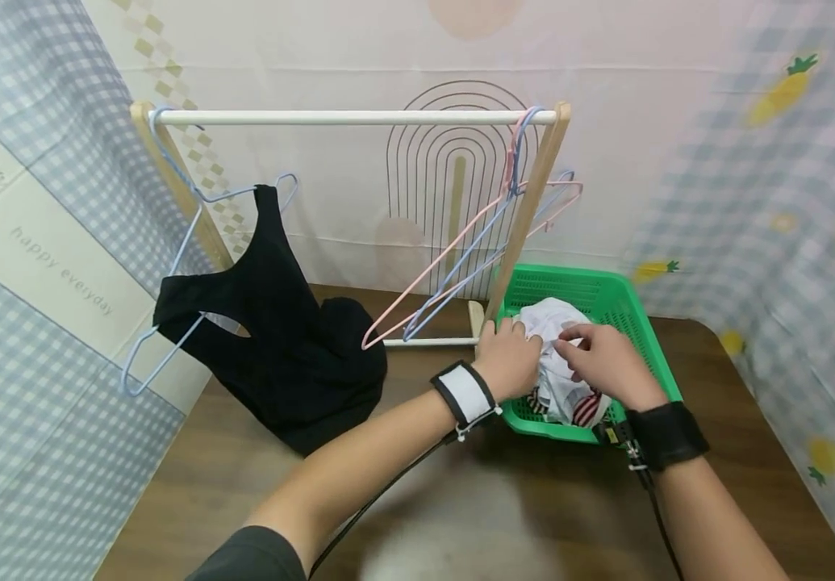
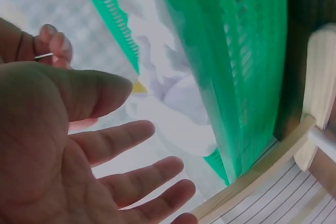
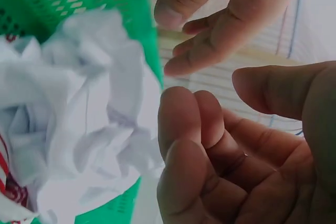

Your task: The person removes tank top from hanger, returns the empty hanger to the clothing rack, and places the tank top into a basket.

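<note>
White clothing (image 1: 557,355) lies bunched in a green plastic basket (image 1: 653,347), beside some red-striped fabric (image 1: 590,407). Over the basket's left side is my left hand (image 1: 510,359); its fingers are spread and hold nothing in the left wrist view. My right hand (image 1: 609,363) hovers above the white clothing from the right. In the right wrist view its fingers (image 3: 181,114) bend loosely, with the thumb apart and nothing between them. That view also places both hands close together, next to the white clothing (image 3: 89,119).
A rack with a white rail (image 1: 352,118) and wooden posts (image 1: 533,210) stands left of the basket. From its left end a black sleeveless garment (image 1: 279,347) hangs on a blue hanger (image 1: 183,242). Pink (image 1: 435,262) and blue hangers hang at its right end, near my left hand.
</note>
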`<move>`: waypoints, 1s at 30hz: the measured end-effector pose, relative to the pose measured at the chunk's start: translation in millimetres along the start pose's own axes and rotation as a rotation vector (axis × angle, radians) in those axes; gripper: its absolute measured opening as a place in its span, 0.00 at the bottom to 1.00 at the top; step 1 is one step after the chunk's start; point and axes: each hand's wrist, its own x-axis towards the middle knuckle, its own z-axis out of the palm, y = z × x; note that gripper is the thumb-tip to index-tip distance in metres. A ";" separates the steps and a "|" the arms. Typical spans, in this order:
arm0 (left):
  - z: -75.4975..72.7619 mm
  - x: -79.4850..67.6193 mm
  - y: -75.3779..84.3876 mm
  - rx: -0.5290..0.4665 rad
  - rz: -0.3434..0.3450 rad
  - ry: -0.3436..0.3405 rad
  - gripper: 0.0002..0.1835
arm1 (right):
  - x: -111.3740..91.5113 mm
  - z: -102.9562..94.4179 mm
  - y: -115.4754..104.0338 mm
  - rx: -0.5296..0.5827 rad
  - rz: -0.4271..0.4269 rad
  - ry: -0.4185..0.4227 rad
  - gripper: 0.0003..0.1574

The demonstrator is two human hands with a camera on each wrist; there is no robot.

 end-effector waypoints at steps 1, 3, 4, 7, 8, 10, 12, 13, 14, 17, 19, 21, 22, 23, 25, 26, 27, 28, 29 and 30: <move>0.6 -4.7 -0.5 -0.010 0.005 0.034 0.20 | -3.1 2.3 -3.0 0.002 -0.002 0.014 0.32; 3.1 -14.1 -1.1 -0.029 0.016 0.114 0.19 | -9.1 7.8 -8.3 -0.004 -0.003 0.044 0.32; 4.5 -18.9 -1.3 -0.028 0.023 0.156 0.19 | -12.3 11.1 -10.9 -0.012 -0.007 0.059 0.32; 10.2 -33.7 -1.6 -0.018 0.036 0.291 0.18 | -22.0 22.9 -17.7 -0.048 -0.009 0.083 0.31; 12.6 -38.1 -1.9 -0.014 0.037 0.332 0.17 | -25.2 27.5 -19.4 -0.064 -0.013 0.087 0.30; 16.4 -46.8 -2.8 -0.014 0.037 0.393 0.16 | -31.4 37.6 -22.1 -0.101 -0.023 0.102 0.25; 20.2 -54.6 -4.8 -0.023 0.034 0.442 0.15 | -37.5 47.2 -24.3 -0.123 -0.025 0.107 0.23; 22.6 -58.6 -6.0 -0.029 0.035 0.466 0.14 | -41.2 51.5 -25.6 -0.128 -0.026 0.114 0.21; 24.8 -62.7 -7.3 -0.036 0.037 0.487 0.13 | -45.4 55.5 -26.4 -0.133 -0.024 0.127 0.21; 33.1 -74.6 -12.1 -0.072 0.039 0.542 0.13 | -57.9 64.6 -28.9 -0.144 -0.011 0.150 0.26; 39.0 -82.5 -14.3 -0.097 0.036 0.564 0.14 | -66.6 69.4 -29.9 -0.152 0.000 0.175 0.28; 45.2 -89.4 -15.9 -0.115 0.028 0.571 0.14 | -73.8 74.6 -30.1 -0.168 0.006 0.195 0.28; 48.3 -92.6 -16.8 -0.119 0.023 0.571 0.14 | -76.6 77.1 -30.6 -0.176 0.009 0.204 0.28; 51.3 -95.5 -17.8 -0.122 0.017 0.571 0.13 | -78.6 79.8 -30.9 -0.183 0.009 0.216 0.28; 57.4 -100.9 -20.3 -0.124 0.003 0.574 0.13 | -81.5 85.1 -32.2 -0.191 0.004 0.233 0.27; 60.2 -103.4 -21.8 -0.125 -0.005 0.575 0.13 | -82.5 87.8 -32.9 -0.194 0.002 0.240 0.26; 62.6 -106.1 -23.3 -0.133 -0.015 0.575 0.13 | -83.2 90.3 -33.6 -0.194 0.003 0.243 0.25; 64.8 -108.5 -25.1 -0.140 -0.026 0.572 0.13 | -83.6 92.6 -34.3 -0.195 0.002 0.245 0.25; 66.9 -110.7 -26.7 -0.149 -0.038 0.572 0.13 | -83.8 94.7 -34.8 -0.195 0.002 0.245 0.24; 69.0 -113.1 -28.7 -0.157 -0.048 0.573 0.13 | -84.0 96.6 -35.3 -0.194 0.000 0.245 0.24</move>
